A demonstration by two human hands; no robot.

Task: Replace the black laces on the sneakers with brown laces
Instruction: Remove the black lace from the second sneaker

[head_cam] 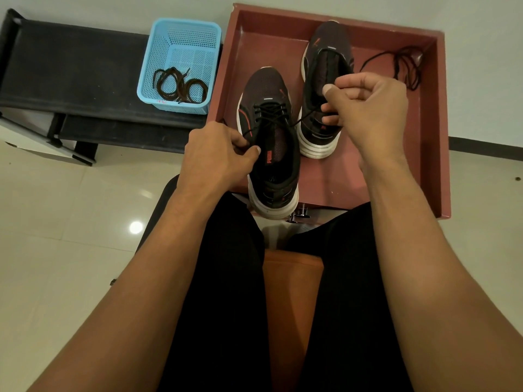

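Two dark sneakers with white soles stand in a reddish-brown tray (435, 131). The near sneaker (271, 171) still carries a black lace (271, 113) through its eyelets. My left hand (218, 157) pinches one end of that lace at the sneaker's left side. My right hand (368, 108) pinches the other end, pulled taut to the right, in front of the far sneaker (325, 60), which has no lace in it. A loose black lace (402, 66) lies in the tray's far right corner. Brown laces (181, 86) lie coiled in a blue basket (195, 32).
The blue basket sits on a black bench (70, 69) left of the tray. My legs in black trousers and an orange seat (291, 292) fill the foreground. Glossy pale floor tiles (70, 236) lie to the left.
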